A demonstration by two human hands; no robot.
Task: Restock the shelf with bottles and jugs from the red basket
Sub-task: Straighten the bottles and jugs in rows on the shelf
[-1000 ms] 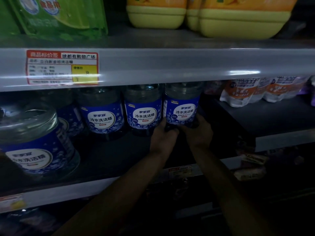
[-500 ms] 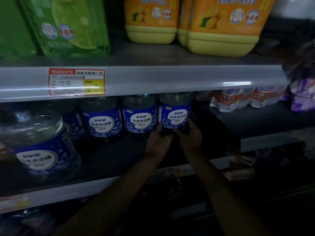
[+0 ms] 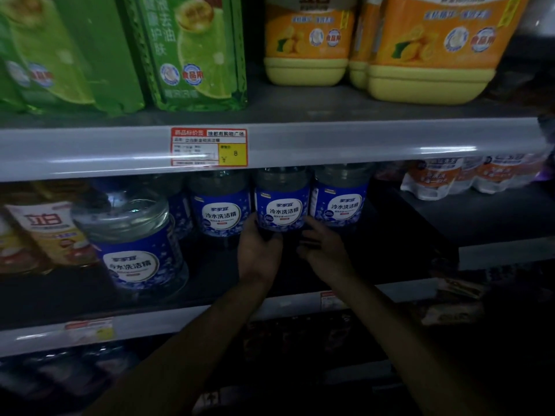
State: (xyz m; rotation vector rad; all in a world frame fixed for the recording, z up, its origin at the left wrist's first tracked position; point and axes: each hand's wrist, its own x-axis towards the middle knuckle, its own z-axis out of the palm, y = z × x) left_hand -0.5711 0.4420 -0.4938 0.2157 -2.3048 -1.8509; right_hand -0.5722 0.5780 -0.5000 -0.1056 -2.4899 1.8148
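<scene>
Three clear jugs with blue labels stand in a row at the back of the dim middle shelf [image 3: 210, 313]. My left hand [image 3: 259, 250] grips the lower left side of the jug second from the right [image 3: 282, 205], thumb up along its label. On that jug's lower right side my right hand [image 3: 324, 250] touches it with fingers stretched out, just left of the rightmost jug [image 3: 339, 202]. The third jug [image 3: 220, 211] stands to the left. A larger-looking jug of the same kind [image 3: 132, 247] stands near the shelf's front at the left. No red basket shows.
Green refill packs [image 3: 192, 55] and orange-yellow jugs [image 3: 306, 43] fill the upper shelf [image 3: 330, 145], which carries a red price tag [image 3: 209, 147]. White-orange pouches [image 3: 450, 178] lie at the right, yellow-white packs [image 3: 45, 232] at the left. Dark shelves lie below.
Both hands have shifted left from the rightmost jug to the one beside it. The view has tilted upward, showing more of the upper shelf.
</scene>
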